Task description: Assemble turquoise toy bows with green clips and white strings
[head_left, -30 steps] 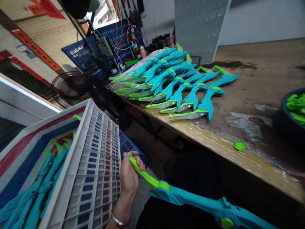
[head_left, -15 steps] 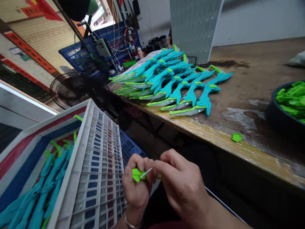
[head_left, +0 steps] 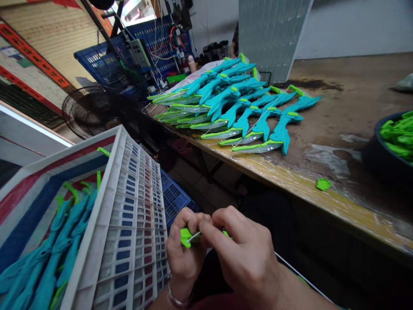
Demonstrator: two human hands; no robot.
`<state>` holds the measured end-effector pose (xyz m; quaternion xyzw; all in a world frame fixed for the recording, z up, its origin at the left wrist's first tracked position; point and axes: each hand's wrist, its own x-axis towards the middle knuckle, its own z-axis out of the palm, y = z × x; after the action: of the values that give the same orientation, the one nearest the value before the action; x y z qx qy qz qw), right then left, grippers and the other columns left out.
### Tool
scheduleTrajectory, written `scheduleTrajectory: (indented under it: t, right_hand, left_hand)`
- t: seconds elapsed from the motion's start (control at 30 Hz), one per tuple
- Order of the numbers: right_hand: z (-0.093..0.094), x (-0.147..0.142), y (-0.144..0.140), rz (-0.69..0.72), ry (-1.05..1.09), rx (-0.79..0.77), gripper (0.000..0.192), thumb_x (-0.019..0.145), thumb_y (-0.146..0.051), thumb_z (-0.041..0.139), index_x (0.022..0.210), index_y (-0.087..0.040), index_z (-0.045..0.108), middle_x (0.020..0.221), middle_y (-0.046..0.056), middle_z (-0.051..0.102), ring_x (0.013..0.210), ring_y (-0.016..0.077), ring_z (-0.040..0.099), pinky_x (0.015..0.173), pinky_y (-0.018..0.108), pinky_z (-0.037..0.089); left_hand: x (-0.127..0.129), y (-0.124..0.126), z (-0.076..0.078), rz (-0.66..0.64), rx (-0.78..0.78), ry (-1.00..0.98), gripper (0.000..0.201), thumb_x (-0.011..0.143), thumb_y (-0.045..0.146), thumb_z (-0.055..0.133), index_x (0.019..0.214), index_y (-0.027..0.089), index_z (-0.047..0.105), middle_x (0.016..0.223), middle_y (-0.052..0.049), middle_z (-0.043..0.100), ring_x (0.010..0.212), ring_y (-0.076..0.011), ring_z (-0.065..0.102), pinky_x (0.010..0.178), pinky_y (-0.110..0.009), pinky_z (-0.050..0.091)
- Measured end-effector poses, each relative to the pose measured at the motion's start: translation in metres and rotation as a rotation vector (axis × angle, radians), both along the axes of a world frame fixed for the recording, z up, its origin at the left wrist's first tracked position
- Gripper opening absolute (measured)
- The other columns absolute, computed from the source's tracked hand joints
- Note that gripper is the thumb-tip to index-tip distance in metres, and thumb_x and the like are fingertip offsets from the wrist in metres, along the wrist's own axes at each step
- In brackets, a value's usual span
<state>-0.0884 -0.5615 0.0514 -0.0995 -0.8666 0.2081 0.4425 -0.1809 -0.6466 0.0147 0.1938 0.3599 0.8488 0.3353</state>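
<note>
In the lower middle, my left hand [head_left: 187,249] is closed around a bright green plastic piece [head_left: 185,237], whose end shows between thumb and fingers. A thin white string [head_left: 194,237] runs from that end in toward my fingertips. My right hand [head_left: 247,249] is pressed against the left, thumb and fingers pinched together at the string; the exact grip is hidden. A bit of green shows behind the right fingers. More white cord [head_left: 301,273] stretches out under my right forearm.
Several turquoise and green toy bows [head_left: 251,112] lie in rows on the wooden table [head_left: 348,86]. A white crate [head_left: 129,232] at left holds more turquoise parts [head_left: 61,245]. At right sit a dark bowl [head_left: 371,146] of green parts and a loose green piece [head_left: 323,184]. A fan [head_left: 87,110] stands behind.
Both hands stay together at nearly the same spot. The right fingers have shifted slightly, and less of the white string shows beside the green piece. The view has tilted a little.
</note>
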Motion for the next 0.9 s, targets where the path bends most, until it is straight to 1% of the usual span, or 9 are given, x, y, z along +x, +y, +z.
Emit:
scheduleTrajectory:
  t: [0.1,0.17,0.33,0.43,0.57,0.73,0.83,0.9]
  right_hand:
    - [-0.0003,-0.0023,-0.0009,0.025,-0.001,0.032,0.028,0.105,-0.019,0.048,0.087,-0.016,0.07,0.073,0.003,0.06,0.066,0.014,0.055,0.051,0.028,0.035]
    - [0.001,-0.0025,-0.0007,0.055,-0.022,0.046,0.027,0.105,-0.018,0.048,0.089,-0.015,0.071,0.075,0.003,0.061,0.066,0.0135,0.055,0.051,0.027,0.037]
    - [0.0022,-0.0018,0.0017,0.056,-0.075,-0.014,0.033,0.108,-0.021,0.043,0.086,-0.016,0.068,0.072,0.002,0.058,0.061,0.0108,0.053,0.049,0.023,0.038]
    - [0.0001,-0.0018,0.0017,0.072,-0.065,-0.027,0.03,0.107,-0.021,0.046,0.087,-0.015,0.067,0.073,0.002,0.057,0.061,0.0104,0.051,0.049,0.023,0.037]
    - [-0.0027,-0.0013,0.0008,0.094,-0.046,0.0,0.027,0.105,-0.017,0.047,0.09,-0.015,0.069,0.072,0.001,0.054,0.06,0.0106,0.046,0.049,0.025,0.033]
    - [-0.0039,-0.0011,0.0015,0.144,-0.029,-0.079,0.035,0.108,-0.021,0.038,0.089,-0.017,0.068,0.074,0.002,0.054,0.065,0.013,0.049,0.054,0.026,0.036]
    - [-0.002,-0.0007,0.0021,0.172,-0.038,-0.106,0.037,0.107,-0.02,0.036,0.087,-0.016,0.067,0.074,0.001,0.052,0.062,0.0111,0.047,0.053,0.024,0.036]
    - [-0.0005,0.0,0.0026,0.193,-0.05,-0.125,0.036,0.107,-0.019,0.036,0.09,-0.016,0.068,0.075,0.001,0.052,0.06,0.01,0.046,0.051,0.023,0.034]
  left_hand:
    - [-0.0017,-0.0005,0.0003,-0.002,-0.042,-0.013,0.044,0.087,0.058,0.066,0.067,0.021,0.051,0.059,0.001,0.047,0.057,-0.0155,0.045,0.061,-0.03,0.047]
    - [-0.0025,-0.001,0.0004,-0.005,-0.053,-0.031,0.045,0.086,0.059,0.067,0.067,0.021,0.053,0.059,0.001,0.047,0.057,-0.0158,0.045,0.062,-0.031,0.047]
    - [-0.0044,-0.0019,-0.0018,-0.011,0.012,0.007,0.043,0.093,0.059,0.058,0.071,0.022,0.056,0.06,0.0,0.052,0.055,-0.0166,0.046,0.058,-0.03,0.043]
    - [-0.0056,-0.0019,-0.0038,-0.013,0.03,0.031,0.044,0.094,0.058,0.057,0.071,0.021,0.055,0.061,0.0,0.053,0.058,-0.0165,0.048,0.061,-0.03,0.044]
    - [-0.0062,-0.0019,-0.0047,-0.013,0.028,0.042,0.046,0.093,0.059,0.058,0.069,0.021,0.052,0.059,0.0,0.051,0.059,-0.0159,0.046,0.066,-0.03,0.044]
    - [-0.0069,-0.0023,-0.0043,-0.007,0.014,0.043,0.045,0.093,0.059,0.058,0.069,0.021,0.053,0.06,0.0,0.05,0.058,-0.0162,0.045,0.067,-0.031,0.045]
    - [-0.0073,-0.0026,-0.0051,-0.007,0.017,0.036,0.043,0.093,0.058,0.057,0.07,0.021,0.055,0.06,0.0,0.05,0.058,-0.0164,0.044,0.067,-0.032,0.045]
    - [-0.0071,-0.0035,-0.0065,-0.008,0.007,0.019,0.043,0.093,0.057,0.057,0.07,0.021,0.055,0.06,0.0,0.05,0.058,-0.0165,0.043,0.068,-0.032,0.045]
